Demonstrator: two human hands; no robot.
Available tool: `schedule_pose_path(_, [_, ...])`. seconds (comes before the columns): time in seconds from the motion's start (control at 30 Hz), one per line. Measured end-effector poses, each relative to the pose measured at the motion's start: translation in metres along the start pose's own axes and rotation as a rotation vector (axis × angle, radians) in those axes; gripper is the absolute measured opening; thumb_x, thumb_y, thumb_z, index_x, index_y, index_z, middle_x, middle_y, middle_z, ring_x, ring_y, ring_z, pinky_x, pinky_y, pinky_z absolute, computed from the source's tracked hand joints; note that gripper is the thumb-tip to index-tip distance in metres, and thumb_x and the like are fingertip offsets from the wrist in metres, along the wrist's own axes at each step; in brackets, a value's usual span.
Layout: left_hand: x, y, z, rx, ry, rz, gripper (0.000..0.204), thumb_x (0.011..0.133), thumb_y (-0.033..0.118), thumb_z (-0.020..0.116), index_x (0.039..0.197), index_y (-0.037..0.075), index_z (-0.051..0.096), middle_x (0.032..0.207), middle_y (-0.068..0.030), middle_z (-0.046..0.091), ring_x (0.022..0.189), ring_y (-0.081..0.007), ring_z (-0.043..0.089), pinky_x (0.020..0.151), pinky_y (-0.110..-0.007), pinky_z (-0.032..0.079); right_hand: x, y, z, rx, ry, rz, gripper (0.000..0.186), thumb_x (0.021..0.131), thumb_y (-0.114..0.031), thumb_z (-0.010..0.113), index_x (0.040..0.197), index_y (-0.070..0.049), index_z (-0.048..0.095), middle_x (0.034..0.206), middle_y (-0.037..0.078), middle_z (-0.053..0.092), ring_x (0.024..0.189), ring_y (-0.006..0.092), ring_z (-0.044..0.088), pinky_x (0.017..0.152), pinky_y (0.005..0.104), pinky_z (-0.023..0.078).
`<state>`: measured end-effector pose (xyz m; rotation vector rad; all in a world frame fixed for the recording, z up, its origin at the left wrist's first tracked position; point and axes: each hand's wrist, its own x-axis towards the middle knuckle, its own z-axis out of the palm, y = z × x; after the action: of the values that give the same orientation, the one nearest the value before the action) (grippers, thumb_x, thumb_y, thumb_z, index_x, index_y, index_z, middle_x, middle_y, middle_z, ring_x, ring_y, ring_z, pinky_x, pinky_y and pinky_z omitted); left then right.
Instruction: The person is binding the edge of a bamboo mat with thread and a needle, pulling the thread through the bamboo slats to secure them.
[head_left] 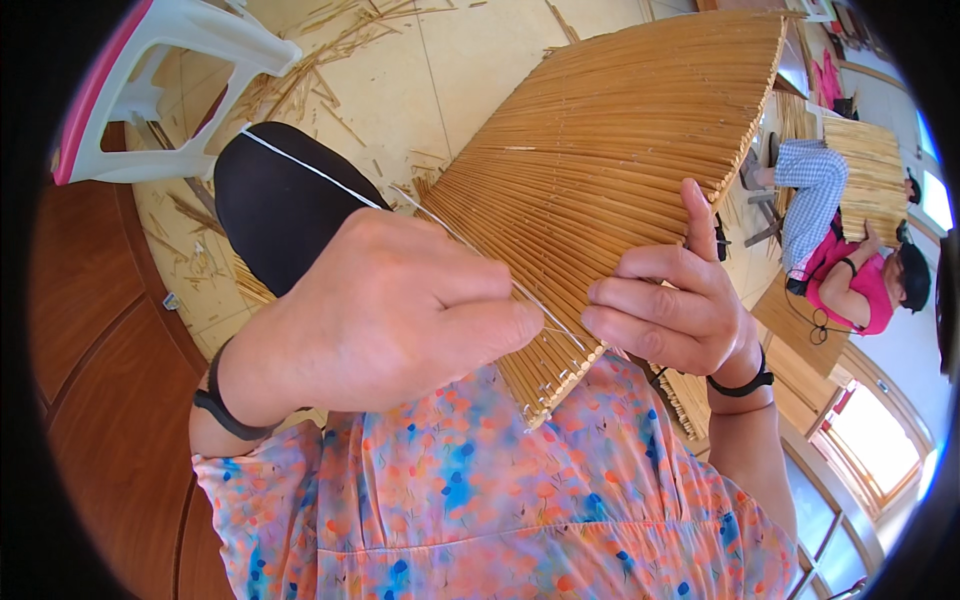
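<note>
A large mat of thin brown stalks [600,150], bound side by side, lies slanted across my lap with its near corner against my shirt. My left hand [400,300] is closed over its lower left side, thumb and forefinger pressed together. A white thread [475,245] runs down the mat past these fingers toward its trimmed edge, and part of it goes across my dark-covered knee [290,200]. What lies inside the left fist is hidden. My right hand [670,310] grips the right edge, fingers curled on top and one finger pointing up. Short white stitches dot the near corner.
A white plastic stool [190,90] with a pink top edge stands at upper left. Loose stalks [310,80] litter the tiled floor. Brown wooden panels [110,400] rise at left. On the right, another person [850,270] in pink sits with a similar mat [865,170].
</note>
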<state>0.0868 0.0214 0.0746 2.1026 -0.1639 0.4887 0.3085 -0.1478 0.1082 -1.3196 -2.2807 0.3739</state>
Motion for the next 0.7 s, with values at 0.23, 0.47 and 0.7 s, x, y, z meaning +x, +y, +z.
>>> schedule_pose_path(0.23, [0.0049, 0.0003, -0.0077, 0.001, 0.006, 0.004, 0.020, 0.068, 0.013, 0.072, 0.088, 0.007, 0.072, 0.056, 0.0004, 0.044, 0.043, -0.0172, 0.043, 0.041, -0.031, 0.030, 0.0014, -0.0007, -0.0007, 0.006, 0.000, 0.014, 0.012, 0.076, -0.006, 0.073, 0.088, -0.008, 0.071, 0.084, 0.000, 0.064, 0.081, 0.0186, 0.064, 0.113, 0.0662, 0.023])
schedule_pose_path(0.47, [0.0084, 0.0026, -0.0066, -0.003, -0.025, -0.001, 0.021, 0.068, 0.013, 0.073, 0.089, 0.007, 0.073, 0.056, 0.0000, 0.044, 0.043, -0.0175, 0.043, 0.041, -0.031, 0.030, -0.0020, -0.0007, -0.0032, 0.008, -0.011, 0.029, 0.013, 0.076, -0.006, 0.073, 0.088, -0.010, 0.070, 0.084, -0.001, 0.064, 0.081, 0.0181, 0.065, 0.113, 0.0654, 0.025])
schedule_pose_path(0.7, [0.0099, 0.0029, 0.0012, -0.009, -0.010, -0.004, 0.023, 0.068, 0.013, 0.073, 0.090, 0.007, 0.073, 0.056, -0.0001, 0.044, 0.043, -0.0178, 0.043, 0.041, -0.031, 0.030, -0.0062, 0.0006, -0.0039, 0.010, -0.006, 0.028, 0.012, 0.076, -0.006, 0.073, 0.086, -0.010, 0.070, 0.085, -0.001, 0.064, 0.081, 0.0180, 0.065, 0.113, 0.0648, 0.025])
